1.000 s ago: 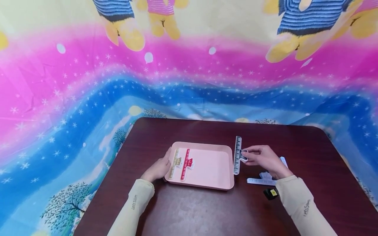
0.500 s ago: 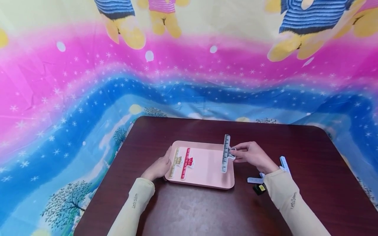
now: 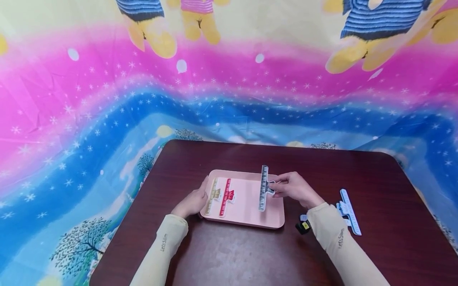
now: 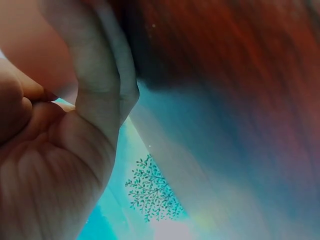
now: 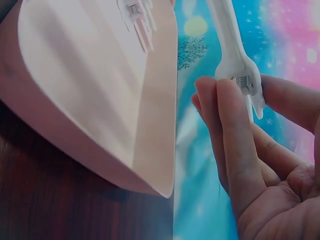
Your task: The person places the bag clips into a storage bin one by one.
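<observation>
A black-and-white piano-keyboard clip is held upright and slightly tilted over the right-hand part of a pink tray; from my cameras it seems clear of the tray's floor. I judge it light and stiff, probably smooth plastic, so a little slippery but not very fragile. The long bar looks the likeliest part to snap if bent. I would take hold at the short handle halfway along, where the right wrist view shows a metal spring; too hard a squeeze there could spread the clip.

The right hand pinches that handle between thumb and fingertips, nearly closed, with the palm off the clip. The left hand, well apart from the right, grips the tray's left edge, its wall between thumb and fingers; the underside is too dark for me to tell how firmly.

In the tray, near the left hand, a gold keyboard clip and a red keyboard clip lie side by side. On the dark red-brown table, right of the tray, I see a light-blue clip and, beside the right sleeve, a black object with a yellow patch, too small for me to identify.
</observation>
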Demonstrator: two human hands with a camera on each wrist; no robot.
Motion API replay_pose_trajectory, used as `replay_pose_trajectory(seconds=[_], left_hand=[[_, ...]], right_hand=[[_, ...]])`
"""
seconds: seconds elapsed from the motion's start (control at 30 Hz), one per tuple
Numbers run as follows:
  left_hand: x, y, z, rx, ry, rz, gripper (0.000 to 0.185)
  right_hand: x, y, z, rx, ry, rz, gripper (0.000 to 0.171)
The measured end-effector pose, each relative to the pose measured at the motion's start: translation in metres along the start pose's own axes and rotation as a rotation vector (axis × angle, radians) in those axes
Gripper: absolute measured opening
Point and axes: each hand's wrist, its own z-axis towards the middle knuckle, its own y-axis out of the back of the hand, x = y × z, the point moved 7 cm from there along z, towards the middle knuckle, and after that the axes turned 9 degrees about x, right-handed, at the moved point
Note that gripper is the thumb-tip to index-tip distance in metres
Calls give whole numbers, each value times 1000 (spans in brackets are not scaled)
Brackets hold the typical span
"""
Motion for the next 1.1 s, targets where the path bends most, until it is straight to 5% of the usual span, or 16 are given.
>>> replay_pose_trajectory(seconds=[1.1], left_hand=[[-3,-1,4,-37,-55,85,68]], right_hand=[[5,-35,32,12,-47,5,31]])
